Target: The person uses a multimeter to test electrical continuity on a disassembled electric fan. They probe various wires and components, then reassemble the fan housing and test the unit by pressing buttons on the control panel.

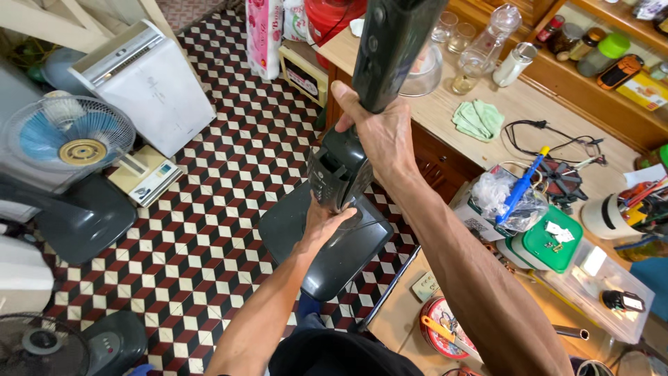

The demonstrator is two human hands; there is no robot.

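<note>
A black stand fan body stands on its dark base (292, 230) on the tiled floor. My right hand (379, 129) is wrapped around the fan's black upright column (390, 42), just under the top of the frame. My left hand (327, 219) presses against the lower part of the control housing (337, 170), near where it meets the base. The fan's head is out of view above.
A wooden counter (445, 104) at right holds glasses, a green cloth (479, 118), cables, a blue soldering tool (522, 188) and green boxes. Left on the checkered floor: a white appliance (149, 83), a small blue fan (66, 136), a scale and other fan bases.
</note>
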